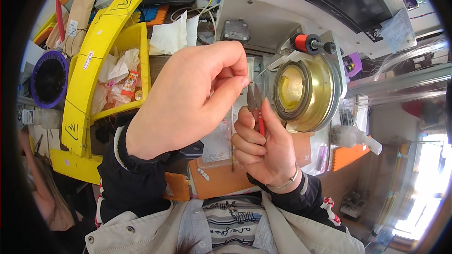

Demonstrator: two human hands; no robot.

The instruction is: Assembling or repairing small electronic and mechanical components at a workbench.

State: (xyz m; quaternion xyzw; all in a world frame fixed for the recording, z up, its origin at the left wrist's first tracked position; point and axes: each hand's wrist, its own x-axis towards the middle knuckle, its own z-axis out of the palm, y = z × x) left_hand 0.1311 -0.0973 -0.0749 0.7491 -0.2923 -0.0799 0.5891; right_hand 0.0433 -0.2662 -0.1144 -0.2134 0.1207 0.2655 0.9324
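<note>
My left hand (188,94) is raised in the middle, thumb and forefinger pinched together. What they hold, perhaps a fine thread, is too small to make out. Just below and to the right, my right hand (266,148) grips small scissors (261,121) with red handles. Their grey blades point upward, slightly apart, close to the left fingertips. Beside them on the right sits a round gold-coloured drum (313,96) on the machine. Above that drum is a spool of red thread (301,43) on a spindle.
At the left, a yellow bin (145,61) holds crumpled scraps and wrappers, with a long yellow curved strip (87,66) along it. A black screen (348,2) is mounted at the upper right. A clear bottle (346,136) lies at the right. Another person's arm (40,178) shows at far left.
</note>
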